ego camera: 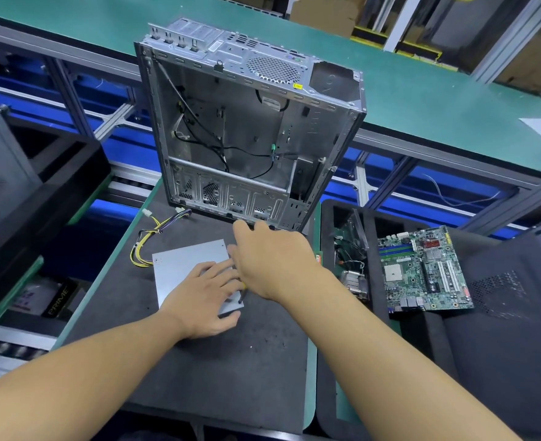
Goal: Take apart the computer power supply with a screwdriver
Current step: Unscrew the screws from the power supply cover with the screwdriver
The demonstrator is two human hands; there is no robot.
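The power supply is a flat grey metal box lying on a dark mat, with its yellow and black cable bundle trailing off to the far left. My left hand presses flat on the box's top near its right corner, fingers spread. My right hand hovers over the box's right edge and grips a screwdriver. Only a sliver of yellow handle and the dark shaft show beneath the hand. The tip points down at the near right corner of the box.
An emptied silver computer case stands upright just behind the power supply. At the right, a black tray holds a green motherboard and other parts. A black case sits at the left. A green conveyor runs behind.
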